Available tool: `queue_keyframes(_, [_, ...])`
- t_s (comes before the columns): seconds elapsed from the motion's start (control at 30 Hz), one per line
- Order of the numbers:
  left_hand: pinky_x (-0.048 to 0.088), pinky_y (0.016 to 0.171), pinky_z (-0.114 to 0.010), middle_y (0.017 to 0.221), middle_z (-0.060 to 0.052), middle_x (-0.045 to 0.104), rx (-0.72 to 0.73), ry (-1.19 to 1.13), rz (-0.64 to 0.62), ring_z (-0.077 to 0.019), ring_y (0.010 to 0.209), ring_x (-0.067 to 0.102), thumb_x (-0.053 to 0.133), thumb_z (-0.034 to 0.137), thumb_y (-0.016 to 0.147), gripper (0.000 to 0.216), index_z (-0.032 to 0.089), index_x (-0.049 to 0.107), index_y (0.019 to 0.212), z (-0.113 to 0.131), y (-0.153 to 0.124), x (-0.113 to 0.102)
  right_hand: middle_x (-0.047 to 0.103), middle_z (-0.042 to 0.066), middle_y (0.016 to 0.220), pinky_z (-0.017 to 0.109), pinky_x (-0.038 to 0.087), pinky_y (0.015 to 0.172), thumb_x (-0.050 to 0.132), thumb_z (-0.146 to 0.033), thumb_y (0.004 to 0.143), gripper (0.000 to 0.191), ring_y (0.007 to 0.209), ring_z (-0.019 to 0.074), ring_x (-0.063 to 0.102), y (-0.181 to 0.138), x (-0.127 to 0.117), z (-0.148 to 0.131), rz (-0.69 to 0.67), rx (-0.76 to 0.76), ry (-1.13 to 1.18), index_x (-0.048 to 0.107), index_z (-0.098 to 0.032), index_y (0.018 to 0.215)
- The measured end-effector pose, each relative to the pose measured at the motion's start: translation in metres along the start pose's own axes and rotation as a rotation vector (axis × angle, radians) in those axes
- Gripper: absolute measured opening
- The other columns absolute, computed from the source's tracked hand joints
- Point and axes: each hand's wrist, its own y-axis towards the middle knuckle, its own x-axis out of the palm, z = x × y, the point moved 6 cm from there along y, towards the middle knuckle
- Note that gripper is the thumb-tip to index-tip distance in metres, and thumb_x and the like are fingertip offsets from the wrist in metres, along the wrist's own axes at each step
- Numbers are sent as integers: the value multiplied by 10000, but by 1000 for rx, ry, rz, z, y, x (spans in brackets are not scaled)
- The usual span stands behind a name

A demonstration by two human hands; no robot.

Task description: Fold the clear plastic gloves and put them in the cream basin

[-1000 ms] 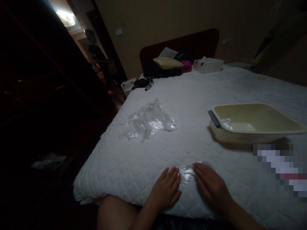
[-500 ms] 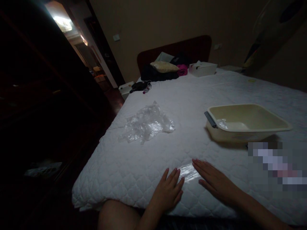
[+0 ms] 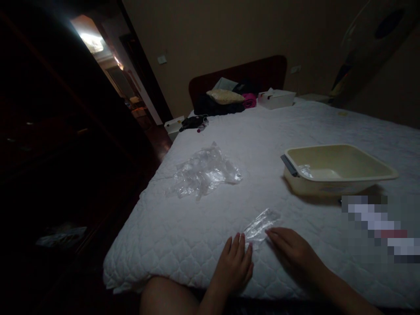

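Observation:
A small clear plastic bag [image 3: 260, 225], folded into a narrow strip, lies on the white quilted bed cover near its front edge. My left hand [image 3: 234, 262] rests flat with its fingers spread, the fingertips at the strip's lower left end. On the other side, my right hand [image 3: 297, 251] has its fingers drawn together and pinches the strip's right edge. Farther off to the left is a loose heap of crumpled clear plastic bags [image 3: 206, 170].
A cream plastic basin [image 3: 341, 186] with a grey handle stands at the right, a bit of clear plastic inside. Behind it, a white box [image 3: 277, 99], a pink roll [image 3: 250, 100] and a pillow [image 3: 225, 96] lie by the headboard [image 3: 239, 72]. A blurred-out patch covers the right edge.
My right hand has gone from lying flat with fingers stretched to pinching the bag's edge. The strip's far end now lifts and shows more. My left hand stays almost in place.

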Motion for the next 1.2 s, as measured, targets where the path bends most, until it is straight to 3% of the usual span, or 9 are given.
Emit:
queue_keyframes(0.07, [379, 939, -413, 1278, -145, 502, -23, 39, 44, -297, 1192, 449, 463, 353, 853, 416, 153, 499, 1217, 4, -1, -1, 668, 97, 962, 355, 533, 754, 419, -129, 859, 309, 867, 198, 620, -1, 10, -31, -20, -156, -6, 576, -178, 1121])
queue_keyframes(0.17, [427, 873, -401, 1206, -145, 563, -38, 76, 118, -303, 1136, 503, 489, 279, 828, 386, 156, 523, 1192, 12, -4, -4, 653, 131, 980, 388, 526, 757, 419, -115, 832, 329, 881, 219, 610, -2, 27, -47, -61, -143, -30, 579, -140, 1119])
queue_keyframes(0.3, [442, 869, -413, 1184, -154, 577, 13, 12, 204, -324, 1165, 472, 473, 279, 814, 350, 127, 574, 1112, 15, -7, -19, 632, 140, 1009, 411, 505, 806, 441, -106, 807, 306, 931, 231, 589, -4, 35, -39, -116, -89, 6, 600, -134, 1067])
queue_keyframes(0.4, [446, 883, -425, 1164, -157, 589, 42, -107, 264, -316, 1184, 453, 394, 253, 837, 339, 90, 588, 1063, 2, -5, -33, 628, 129, 1027, 395, 500, 819, 445, -102, 818, 304, 949, 217, 582, -7, 32, -30, -139, -105, 92, 594, -148, 1079])
queue_keyframes(0.5, [452, 895, -387, 1090, -128, 633, 8, -94, 332, -250, 1170, 480, 387, 106, 853, 261, 107, 587, 1021, -16, 1, -40, 627, 116, 1040, 383, 494, 833, 435, -82, 819, 317, 972, 205, 576, -9, 28, -23, -154, -109, 173, 594, -170, 1079])
queue_keyframes(0.6, [456, 906, -368, 1087, -118, 635, 48, -89, 303, -223, 1150, 501, 417, 91, 876, 220, 104, 577, 1026, -23, 12, -35, 632, 107, 1039, 373, 493, 837, 430, -62, 815, 323, 984, 196, 574, -7, 27, -20, -163, -119, 227, 598, -178, 1066])
queue_keyframes(0.8, [475, 892, -353, 1068, -110, 642, 128, -172, 194, -208, 1113, 532, 430, 119, 895, 190, 99, 572, 1020, -13, 26, -16, 640, 94, 1076, 364, 501, 820, 438, -84, 829, 332, 991, 190, 582, -6, 27, -16, -148, -128, 241, 594, -202, 1098])
queue_keyframes(1.07, [504, 802, -339, 974, -70, 674, -45, -446, 217, -188, 970, 600, 458, 173, 893, 186, 151, 585, 1028, -20, 25, -1, 661, 66, 1000, 373, 487, 812, 473, -192, 864, 239, 908, 187, 595, -6, 36, -10, -272, 37, 330, 587, -220, 1072])
queue_keyframes(1.2, [462, 854, -349, 991, -56, 664, -199, -633, 120, -186, 995, 572, 502, 185, 865, 201, 181, 591, 1046, -27, 26, 2, 651, 67, 982, 382, 476, 822, 501, -236, 852, 247, 912, 199, 581, -6, 40, -6, -323, 116, 386, 573, -219, 1088])
